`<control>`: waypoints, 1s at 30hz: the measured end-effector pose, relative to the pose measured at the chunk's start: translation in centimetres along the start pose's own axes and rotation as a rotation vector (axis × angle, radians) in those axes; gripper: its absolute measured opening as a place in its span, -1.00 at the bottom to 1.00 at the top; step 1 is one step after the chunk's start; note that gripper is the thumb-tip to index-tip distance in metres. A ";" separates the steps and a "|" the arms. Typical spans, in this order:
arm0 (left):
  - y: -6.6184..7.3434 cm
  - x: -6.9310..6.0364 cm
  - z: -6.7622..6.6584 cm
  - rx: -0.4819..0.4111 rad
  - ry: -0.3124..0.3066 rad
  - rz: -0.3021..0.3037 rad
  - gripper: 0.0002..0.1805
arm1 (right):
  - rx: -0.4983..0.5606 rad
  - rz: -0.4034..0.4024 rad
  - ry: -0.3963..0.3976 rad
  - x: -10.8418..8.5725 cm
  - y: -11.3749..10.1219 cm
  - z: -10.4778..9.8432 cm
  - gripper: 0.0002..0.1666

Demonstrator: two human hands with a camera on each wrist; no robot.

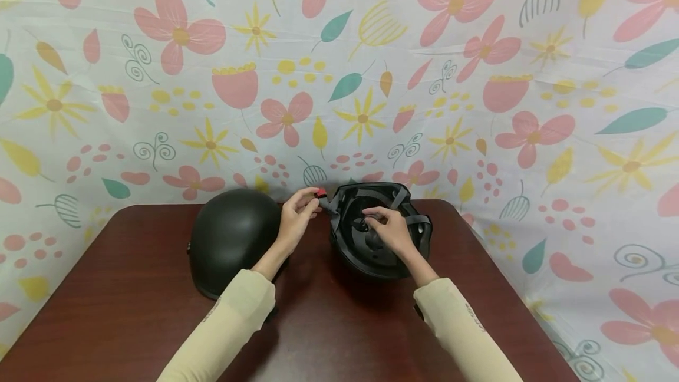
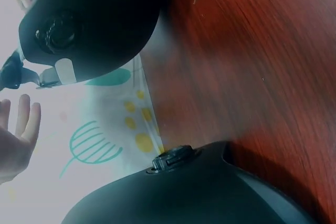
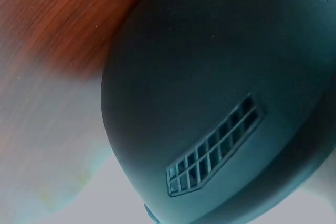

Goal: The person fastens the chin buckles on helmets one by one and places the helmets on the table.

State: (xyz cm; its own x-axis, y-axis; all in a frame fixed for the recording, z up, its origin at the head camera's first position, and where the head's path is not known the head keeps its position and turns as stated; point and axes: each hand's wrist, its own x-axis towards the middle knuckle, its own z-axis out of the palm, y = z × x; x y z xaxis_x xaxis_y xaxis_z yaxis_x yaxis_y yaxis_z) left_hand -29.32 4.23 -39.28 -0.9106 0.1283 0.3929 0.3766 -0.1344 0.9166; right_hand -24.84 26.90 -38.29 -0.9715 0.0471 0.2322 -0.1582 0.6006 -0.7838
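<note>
A black helmet [image 1: 379, 264] lies upside down on the table, its dark inside and grey straps [image 1: 418, 219] showing. My left hand [image 1: 294, 217] is at its left edge, thumb and forefinger pinching a strap buckle with a red part [image 1: 320, 193]. In the left wrist view, the other fingers of that hand [image 2: 16, 142] are spread below the dark buckle end [image 2: 11, 72]. Over the helmet's opening, my right hand [image 1: 391, 230] pinches a small black buckle piece [image 1: 360, 224]. The right wrist view shows only the shell [image 3: 210, 77] with its vent grille [image 3: 215, 148]; that hand is out of sight there.
A second black helmet [image 1: 233, 234] sits dome up to the left, close to my left forearm. Both helmets rest on a dark reddish-brown table [image 1: 329, 335]. Behind the table's far edge hangs a flower-patterned cloth [image 1: 318, 75].
</note>
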 end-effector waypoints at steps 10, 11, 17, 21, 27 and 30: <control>0.5 0.1 0.3 -0.054 0.036 0.045 -0.72 | -0.139 -0.011 0.001 -0.2 -0.2 0.3 -0.72; 0.6 0.1 0.4 -0.046 0.036 0.039 -0.73 | -0.148 -0.012 0.017 -0.2 -0.3 0.3 -0.70; 1.3 0.0 0.6 -0.033 -0.004 -0.001 -0.79 | -0.193 -0.013 0.109 -0.5 -0.2 0.4 -0.63; 1.5 -0.1 0.8 -0.060 -0.016 0.011 -0.80 | -0.187 -0.019 0.128 -0.7 0.1 0.4 -0.62; 1.8 -0.3 0.7 -0.079 -0.044 0.014 -0.85 | -0.230 0.011 0.171 -0.8 0.4 0.7 -0.58; 1.9 -0.3 0.7 -0.100 -0.049 -0.001 -0.87 | -0.258 0.003 0.226 -0.7 0.6 0.7 -0.65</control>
State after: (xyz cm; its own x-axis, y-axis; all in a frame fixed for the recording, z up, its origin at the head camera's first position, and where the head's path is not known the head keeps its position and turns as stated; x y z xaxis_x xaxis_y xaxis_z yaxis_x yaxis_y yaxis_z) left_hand -28.23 4.61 -37.57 -0.9008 0.1761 0.3970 0.3542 -0.2313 0.9061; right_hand -24.34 26.66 -39.28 -0.9036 0.2080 0.3745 -0.0773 0.7807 -0.6201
